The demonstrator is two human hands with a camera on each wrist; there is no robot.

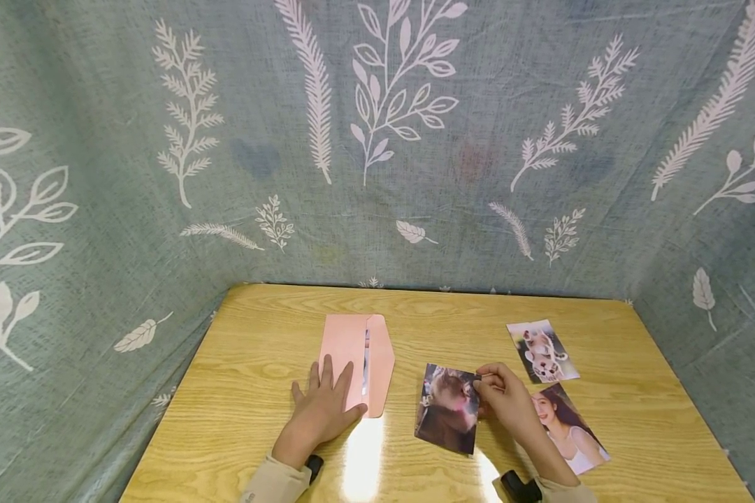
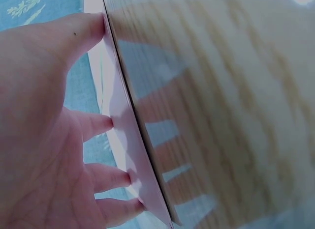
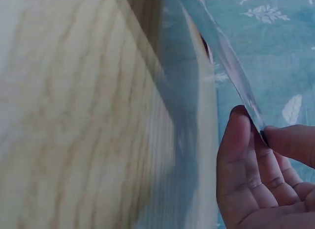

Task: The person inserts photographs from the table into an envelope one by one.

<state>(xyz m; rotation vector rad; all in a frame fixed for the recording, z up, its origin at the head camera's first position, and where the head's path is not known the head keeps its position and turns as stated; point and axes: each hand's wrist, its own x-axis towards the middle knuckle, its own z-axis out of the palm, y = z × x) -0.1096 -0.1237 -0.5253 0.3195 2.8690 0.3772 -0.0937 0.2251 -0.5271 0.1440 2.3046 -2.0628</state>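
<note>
A pink envelope (image 1: 342, 334) lies on the wooden table with its flap spread to the right. Along its opening a strip of a picture (image 1: 366, 362) shows; the rest of it is hidden inside. My left hand (image 1: 323, 411) rests on the lower part of the envelope, fingers spread, and in the left wrist view its fingertips press the pink paper. Between thumb and fingers my right hand (image 1: 506, 402) pinches the right edge of a dark photo (image 1: 449, 409) of a furry animal. The right wrist view shows this photo (image 3: 231, 62) nearly edge-on, raised off the tabletop.
Two more photos lie on the right: one of animals (image 1: 543, 351) farther back, and one of a smiling person (image 1: 575, 436), partly covered by my right forearm. A leaf-patterned cloth (image 1: 377, 230) hangs behind and beside the table (image 1: 277, 307).
</note>
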